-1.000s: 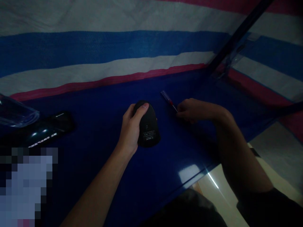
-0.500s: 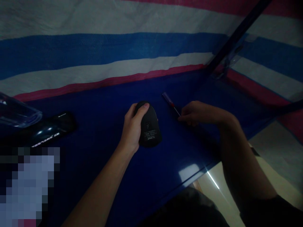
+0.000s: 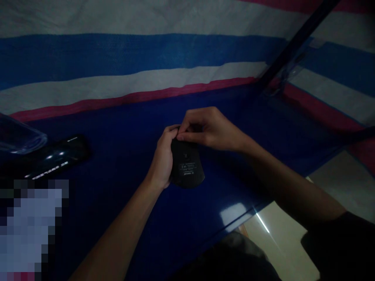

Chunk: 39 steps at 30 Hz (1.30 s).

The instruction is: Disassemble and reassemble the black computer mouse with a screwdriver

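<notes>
A black computer mouse (image 3: 187, 166) is held with its underside up, its printed label showing. My left hand (image 3: 164, 160) is closed around its left side, the thumb lying near the far end. My right hand (image 3: 205, 128) is bent over that same end, thumb and forefinger pinched together against the mouse's surface beside the left thumb. Whatever is between those right fingertips is too small or hidden to make out. The screwdriver seen earlier does not show; my right hand covers the area where it lay.
The dark blue tabletop (image 3: 117, 218) stretches under both hands. At the left lie a glossy black case-like object (image 3: 63, 152) and a clear plastic container (image 3: 22, 136). A blurred-out pale patch (image 3: 38, 230) sits below them. Behind hangs a striped sheet (image 3: 131, 50); a dark pole (image 3: 295, 43) slants at right.
My right hand has moved left from the screwdriver's metal shaft to the far end of the mouse. The mouse has shifted slightly, still in my left hand.
</notes>
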### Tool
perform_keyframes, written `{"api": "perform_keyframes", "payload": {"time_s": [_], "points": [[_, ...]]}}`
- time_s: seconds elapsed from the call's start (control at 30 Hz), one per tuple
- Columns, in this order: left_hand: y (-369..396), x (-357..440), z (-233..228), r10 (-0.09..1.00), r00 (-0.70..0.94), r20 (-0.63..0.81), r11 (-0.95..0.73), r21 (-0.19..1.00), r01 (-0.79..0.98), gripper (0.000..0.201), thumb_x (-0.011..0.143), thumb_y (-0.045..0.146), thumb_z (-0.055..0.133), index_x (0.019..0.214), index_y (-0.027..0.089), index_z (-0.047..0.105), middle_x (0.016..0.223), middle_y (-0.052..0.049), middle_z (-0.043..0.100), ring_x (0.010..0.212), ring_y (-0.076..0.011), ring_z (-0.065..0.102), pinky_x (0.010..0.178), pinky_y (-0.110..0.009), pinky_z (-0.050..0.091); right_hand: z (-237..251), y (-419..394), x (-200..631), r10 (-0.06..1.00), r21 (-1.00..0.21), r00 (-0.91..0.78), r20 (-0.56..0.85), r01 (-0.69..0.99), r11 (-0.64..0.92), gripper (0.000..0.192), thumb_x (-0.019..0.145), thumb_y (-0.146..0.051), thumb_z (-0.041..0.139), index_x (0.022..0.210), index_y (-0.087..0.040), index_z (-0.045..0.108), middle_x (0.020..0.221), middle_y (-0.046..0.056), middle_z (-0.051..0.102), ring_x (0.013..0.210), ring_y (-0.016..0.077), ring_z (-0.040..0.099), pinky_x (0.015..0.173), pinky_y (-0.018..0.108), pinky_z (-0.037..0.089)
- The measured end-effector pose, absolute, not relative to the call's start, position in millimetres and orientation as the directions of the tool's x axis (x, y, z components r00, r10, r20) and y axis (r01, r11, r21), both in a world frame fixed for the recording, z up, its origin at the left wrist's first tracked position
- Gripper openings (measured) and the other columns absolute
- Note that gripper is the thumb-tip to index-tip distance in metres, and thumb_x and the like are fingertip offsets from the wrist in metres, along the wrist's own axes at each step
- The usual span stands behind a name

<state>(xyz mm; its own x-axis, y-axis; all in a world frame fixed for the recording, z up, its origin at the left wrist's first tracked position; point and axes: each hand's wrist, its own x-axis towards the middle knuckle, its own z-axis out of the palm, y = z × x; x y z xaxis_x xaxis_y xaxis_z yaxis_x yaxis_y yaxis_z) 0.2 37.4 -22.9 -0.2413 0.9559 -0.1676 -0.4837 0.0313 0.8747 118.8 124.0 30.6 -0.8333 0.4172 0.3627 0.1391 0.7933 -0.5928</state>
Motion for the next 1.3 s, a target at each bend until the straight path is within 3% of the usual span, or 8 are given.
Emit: {"api": "perform_keyframes", "payload": {"time_s": [0.13,0.33,0.7,0.83,1.03,1.17,1.23,1.3], "points": [[39,2,-23,0.958,-0.232,-0.169,0.035,0.871,-0.49,0.025,0.082,0.037,0.047,0.092,0.018,0.06,0.087,-0.003,0.065,0.078,-0.0164,0.064,0.074,-0.029,0.053,14,124,118,0.507,-0.659,-0.776,0.375,0.161,0.734,0.01,0.079,-0.018,0.066,0.073,-0.01,0.066,0.068,-0.001,0.058,0.06,0.0074,0.05,0.057,0.022,0.034],[38,1,-22,0.947,-0.266,-0.179,0.047,0.897,-0.439,0.021,0.081,0.038,0.052,0.088,0.019,0.06,0.079,-0.002,0.063,0.079,-0.0177,0.064,0.07,-0.028,0.053,5,124,117,0.697,-0.938,-0.699,0.159,0.114,0.328,0.02,0.072,-0.029,0.072,0.068,-0.013,0.061,0.058,-0.003,0.053,0.055,0.0079,0.047,0.053,0.022,0.034],[38,-1,-32,0.958,-0.272,-0.094,-0.004,0.941,-0.34,0.024,0.084,0.042,0.052,0.094,0.022,0.061,0.089,-0.002,0.066,0.084,-0.0188,0.064,0.075,-0.031,0.052,-2,124,110,0.754,-0.998,-0.656,-0.043,-0.011,-0.067,0.033,0.058,-0.021,0.081,0.072,-0.017,0.051,0.055,-0.009,0.049,0.049,0.0048,0.042,0.048,0.02,0.029],[38,-1,-34,0.964,-0.256,-0.071,-0.008,0.956,-0.294,0.027,0.086,0.044,0.05,0.097,0.022,0.062,0.085,-0.002,0.066,0.086,-0.0193,0.064,0.075,-0.032,0.052,-1,124,111,0.704,-0.974,-0.691,-0.163,-0.003,-0.229,0.034,0.06,-0.02,0.079,0.074,-0.019,0.048,0.053,-0.01,0.048,0.044,0.0046,0.039,0.043,0.02,0.024],[36,-1,-27,0.965,-0.24,-0.104,0.022,0.947,-0.32,0.029,0.082,0.049,0.057,0.092,0.022,0.06,0.081,-0.002,0.065,0.077,-0.0185,0.066,0.061,-0.027,0.053,-3,127,114,0.662,-0.994,-0.746,-0.07,-0.007,-0.112,0.033,0.067,-0.035,0.077,0.072,-0.019,0.048,0.054,-0.009,0.045,0.044,0.005,0.038,0.042,0.02,0.021],[34,-1,-16,0.971,-0.116,-0.209,0.145,0.899,-0.413,0.025,0.078,0.043,0.061,0.088,0.021,0.056,0.077,-0.002,0.066,0.059,-0.018,0.066,0.046,-0.025,0.049,-3,140,118,0.765,-0.971,-0.638,0.09,0.115,0.21,0.037,0.085,-0.057,0.052,0.08,-0.02,0.055,0.058,-0.005,0.047,0.049,0.0085,0.041,0.047,0.023,0.028],[34,-2,-12,0.964,-0.058,-0.258,0.207,0.871,-0.446,0.025,0.077,0.042,0.06,0.089,0.021,0.053,0.073,-0.003,0.066,0.054,-0.0199,0.066,0.043,-0.027,0.049,-5,151,124,0.855,-0.837,-0.448,0.262,0.336,0.433,0.039,0.089,-0.055,0.044,0.083,-0.019,0.057,0.069,0.0,0.054,0.062,0.0121,0.05,0.058,0.025,0.036],[33,-3,-12,0.962,-0.042,-0.271,0.221,0.858,-0.464,0.024,0.077,0.039,0.06,0.09,0.02,0.053,0.073,-0.003,0.066,0.054,-0.0214,0.067,0.043,-0.028,0.05,-11,162,131,0.86,-0.584,-0.35,0.372,0.632,0.51,0.034,0.088,-0.05,0.049,0.093,-0.018,0.06,0.087,0.006,0.061,0.083,0.0187,0.057,0.073,0.028,0.04]]}}
